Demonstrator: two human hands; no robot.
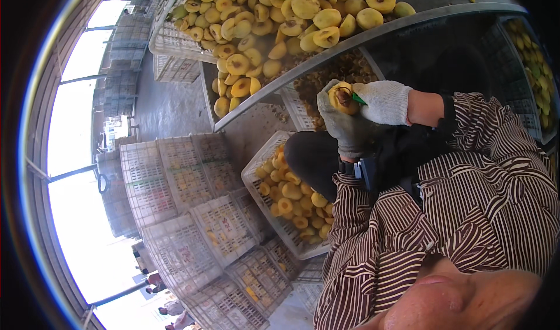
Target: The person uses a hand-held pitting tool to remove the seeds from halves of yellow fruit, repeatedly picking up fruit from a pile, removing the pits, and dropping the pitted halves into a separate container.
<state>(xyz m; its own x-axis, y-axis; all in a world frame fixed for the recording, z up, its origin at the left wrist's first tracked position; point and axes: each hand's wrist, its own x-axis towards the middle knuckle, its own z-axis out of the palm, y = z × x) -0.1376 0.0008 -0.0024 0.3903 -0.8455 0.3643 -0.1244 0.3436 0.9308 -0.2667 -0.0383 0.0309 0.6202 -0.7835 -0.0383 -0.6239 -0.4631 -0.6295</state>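
Note:
My left hand (344, 130), in a grey-stained glove, is closed around a halved yellow peach (341, 98), cut face up. Dark brown shows at the peach's pit hollow. From the right, my right hand (385, 101) in a whiter knitted glove grips a small tool with a green handle (358, 98). The tool's tip meets the brown middle of the fruit; its exact shape is hidden. Both hands are close together above my lap, just on my side of the metal table edge (326, 58).
Halved peaches (306, 8) are heaped on the table ahead. Below its edge sits a crate of brown pits (326, 76). A white crate (252, 175) of peach halves stands at my left knee, beside stacked crates (175, 236). Another crate (545, 134) of fruit is at far right.

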